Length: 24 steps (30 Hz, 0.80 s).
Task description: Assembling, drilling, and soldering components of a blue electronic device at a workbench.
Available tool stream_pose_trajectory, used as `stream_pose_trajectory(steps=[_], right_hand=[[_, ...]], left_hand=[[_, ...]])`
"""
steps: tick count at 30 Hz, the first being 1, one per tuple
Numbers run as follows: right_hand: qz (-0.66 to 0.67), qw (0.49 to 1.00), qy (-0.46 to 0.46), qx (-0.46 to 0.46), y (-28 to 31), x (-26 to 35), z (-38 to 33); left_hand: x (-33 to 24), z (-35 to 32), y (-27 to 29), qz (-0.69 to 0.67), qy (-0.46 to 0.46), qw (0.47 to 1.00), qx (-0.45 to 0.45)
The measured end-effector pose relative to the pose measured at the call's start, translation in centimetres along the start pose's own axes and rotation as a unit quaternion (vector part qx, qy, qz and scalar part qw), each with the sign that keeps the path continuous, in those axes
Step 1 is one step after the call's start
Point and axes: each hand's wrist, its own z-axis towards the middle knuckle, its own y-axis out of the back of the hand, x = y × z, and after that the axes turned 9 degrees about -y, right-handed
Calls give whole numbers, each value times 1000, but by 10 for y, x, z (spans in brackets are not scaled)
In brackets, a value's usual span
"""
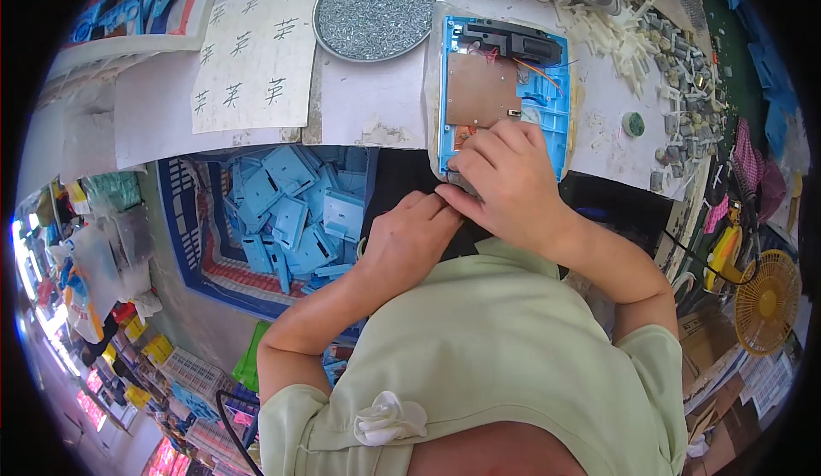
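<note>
A light blue plastic housing lies open on the bench in front of me. It holds a brown circuit board, a black plastic part along its far edge, and thin red and orange wires. My right hand reaches over the near edge of the housing, fingers curled and thumb pointing toward my left hand. Just below the housing's near left corner is my left hand, its fingers bent together and almost meeting the right thumb. Whatever the fingertips of both hands hold is hidden behind them.
A round metal tray of small screws stands beyond the housing, beside a handwritten paper sheet. White plastic pieces and small motors lie at the right. Below the bench, a blue crate holds light blue plastic parts.
</note>
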Motion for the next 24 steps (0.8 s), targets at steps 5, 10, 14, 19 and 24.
stream_pose_trajectory(steps=[5,10,14,19,24], right_hand=[[-40,999,-6,-16,-3,0,-2],[19,998,30,43,33,-15,7],[15,981,-112,-160,148,-103,32],[58,929,-112,-347,259,-233,169],[-306,864,124,-381,251,-258,338]], left_hand=[[8,23,48,-67,-17,997,-25],[55,42,33,-58,-132,989,-40],[57,45,37,-81,-168,981,-51],[57,60,34,-117,-183,976,-29],[52,62,35,-126,-154,980,-16]])
